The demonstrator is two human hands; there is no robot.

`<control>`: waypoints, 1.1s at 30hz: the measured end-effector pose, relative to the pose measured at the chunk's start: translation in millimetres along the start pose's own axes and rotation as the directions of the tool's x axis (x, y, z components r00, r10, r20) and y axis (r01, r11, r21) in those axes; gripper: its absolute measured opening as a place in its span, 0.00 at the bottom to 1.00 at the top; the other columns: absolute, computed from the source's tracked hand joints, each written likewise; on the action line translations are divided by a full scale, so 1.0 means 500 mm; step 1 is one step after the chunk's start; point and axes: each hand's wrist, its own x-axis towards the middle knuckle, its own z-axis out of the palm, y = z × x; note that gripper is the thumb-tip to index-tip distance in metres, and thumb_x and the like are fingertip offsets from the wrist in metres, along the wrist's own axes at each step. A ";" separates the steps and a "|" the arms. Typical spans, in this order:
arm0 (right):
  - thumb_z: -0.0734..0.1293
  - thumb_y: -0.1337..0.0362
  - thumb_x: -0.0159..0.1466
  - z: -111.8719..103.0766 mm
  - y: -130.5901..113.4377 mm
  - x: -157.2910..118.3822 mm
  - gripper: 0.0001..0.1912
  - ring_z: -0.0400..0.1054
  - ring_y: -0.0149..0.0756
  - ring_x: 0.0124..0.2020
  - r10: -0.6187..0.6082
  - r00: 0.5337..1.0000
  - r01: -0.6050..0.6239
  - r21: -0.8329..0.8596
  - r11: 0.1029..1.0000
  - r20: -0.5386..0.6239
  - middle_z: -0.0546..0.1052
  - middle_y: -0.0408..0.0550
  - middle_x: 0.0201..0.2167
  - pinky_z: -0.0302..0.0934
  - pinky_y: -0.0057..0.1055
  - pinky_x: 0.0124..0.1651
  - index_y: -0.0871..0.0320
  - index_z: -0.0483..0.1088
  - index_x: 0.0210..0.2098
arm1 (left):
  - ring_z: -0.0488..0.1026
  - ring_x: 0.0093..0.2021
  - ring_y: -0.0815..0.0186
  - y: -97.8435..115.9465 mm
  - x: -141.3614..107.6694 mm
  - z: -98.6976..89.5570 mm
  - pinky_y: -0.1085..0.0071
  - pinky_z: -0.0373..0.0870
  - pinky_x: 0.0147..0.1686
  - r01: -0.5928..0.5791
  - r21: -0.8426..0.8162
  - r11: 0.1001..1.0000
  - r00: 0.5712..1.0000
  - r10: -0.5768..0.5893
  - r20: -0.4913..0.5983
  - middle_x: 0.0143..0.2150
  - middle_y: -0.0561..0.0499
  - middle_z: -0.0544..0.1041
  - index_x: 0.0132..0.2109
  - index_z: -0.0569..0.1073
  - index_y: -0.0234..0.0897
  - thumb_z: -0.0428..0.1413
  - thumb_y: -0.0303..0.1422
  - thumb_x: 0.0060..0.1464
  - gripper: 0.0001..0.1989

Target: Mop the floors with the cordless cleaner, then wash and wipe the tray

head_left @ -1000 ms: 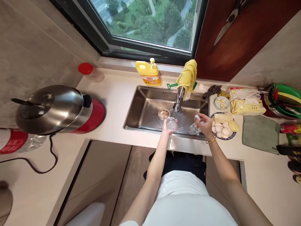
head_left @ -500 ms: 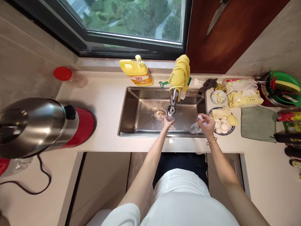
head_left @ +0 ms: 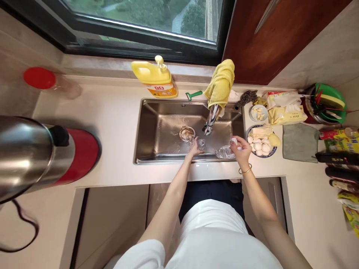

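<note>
I see a pale countertop (head_left: 117, 112) around a steel sink (head_left: 157, 127), below a dark-framed window (head_left: 140, 33) showing daylit greenery.

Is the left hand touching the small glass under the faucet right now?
Touching. In the head view the left hand has its fingers wrapped against the side of the small glass, with no gap between them.

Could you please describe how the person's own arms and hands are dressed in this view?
Both forearms are bare. The left hand wears nothing. The right hand has a thin gold bangle at the wrist. A short white sleeve covers the left upper arm.
</note>
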 end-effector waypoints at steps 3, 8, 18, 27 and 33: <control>0.68 0.49 0.57 0.013 -0.005 0.004 0.19 0.60 0.30 0.14 0.013 0.999 -0.009 0.100 0.995 -0.039 0.66 0.37 0.13 0.59 0.30 0.22 0.57 0.72 0.40 | 0.34 0.70 0.50 0.034 -0.089 0.002 0.58 0.39 0.65 -0.248 0.119 0.962 0.969 0.246 0.028 0.67 0.40 0.52 0.54 0.66 0.35 0.68 0.25 0.32 0.38; 0.64 0.44 0.60 0.019 -0.024 0.009 0.23 0.55 0.29 0.12 0.018 0.998 -0.027 0.168 0.985 0.052 0.58 0.34 0.11 0.56 0.30 0.21 0.57 0.71 0.42 | 0.43 0.69 0.44 0.100 -0.217 0.083 0.56 0.47 0.64 -0.283 0.009 0.959 0.928 0.271 0.257 0.65 0.41 0.58 0.53 0.71 0.39 0.69 0.28 0.33 0.35; 0.62 0.35 0.55 -0.026 -0.075 0.039 0.27 0.50 0.28 0.11 -0.049 0.915 -0.081 0.301 0.950 0.400 0.47 0.31 0.09 0.58 0.31 0.23 0.53 0.70 0.33 | 0.71 0.48 0.48 0.226 -0.249 0.079 0.61 0.67 0.49 -0.329 0.123 0.936 0.791 0.203 0.577 0.39 0.48 0.76 0.54 0.70 0.37 0.68 0.30 0.35 0.34; 0.51 0.30 0.56 -0.013 -0.034 0.112 0.32 0.46 0.31 0.14 -0.100 0.919 -0.111 0.495 0.862 0.381 0.42 0.32 0.08 0.67 0.42 0.38 0.50 0.67 0.26 | 0.74 0.31 0.52 0.125 -0.245 0.076 0.53 0.69 0.34 0.658 -0.078 0.749 0.378 -0.240 0.894 0.35 0.38 0.76 0.49 0.70 0.27 0.54 0.35 0.49 0.21; 0.67 0.41 0.53 -0.032 0.006 0.184 0.22 0.53 0.28 0.15 0.024 0.928 -0.156 0.329 0.931 0.372 0.51 0.31 0.10 0.62 0.29 0.25 0.54 0.68 0.31 | 0.74 0.28 0.57 0.040 -0.235 0.072 0.63 0.70 0.28 0.787 -0.298 0.540 0.479 -0.231 0.847 0.33 0.42 0.75 0.47 0.70 0.30 0.51 0.45 0.50 0.24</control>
